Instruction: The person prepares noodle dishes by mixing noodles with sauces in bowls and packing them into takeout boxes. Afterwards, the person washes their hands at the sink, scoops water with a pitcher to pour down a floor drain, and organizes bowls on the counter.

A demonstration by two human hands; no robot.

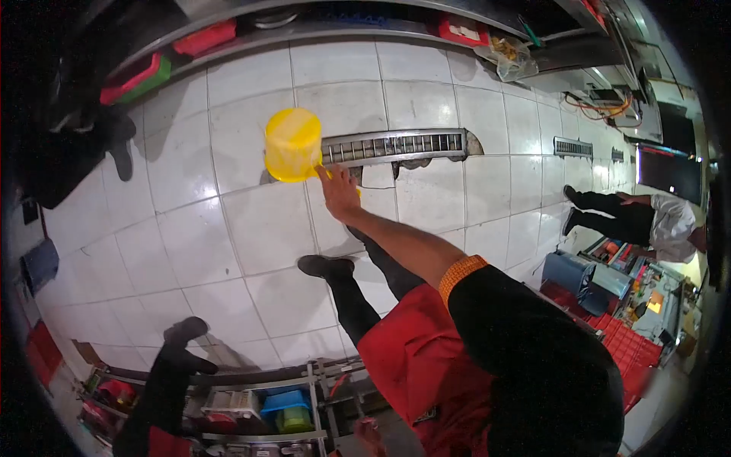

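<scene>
My right hand (pixel 340 190) is closed round the handle of a yellow dipper (pixel 293 145). The dipper is held out over the white tiled floor, beside the left end of a metal drain grate (pixel 396 145). Its round, pale yellow cup hides part of the floor. Low in the view, left of the red apron (pixel 422 346), my left hand (pixel 369 436) shows dimly and in part; its fingers are too dark and blurred to make out.
Shelves with red trays (pixel 205 38) and a plastic bag (pixel 512 59) run along the top. A person (pixel 632 221) stands at the right, beside a cluttered counter. Other people's dark legs show at the upper left and lower left. A rack with a blue bin (pixel 285 401) stands below.
</scene>
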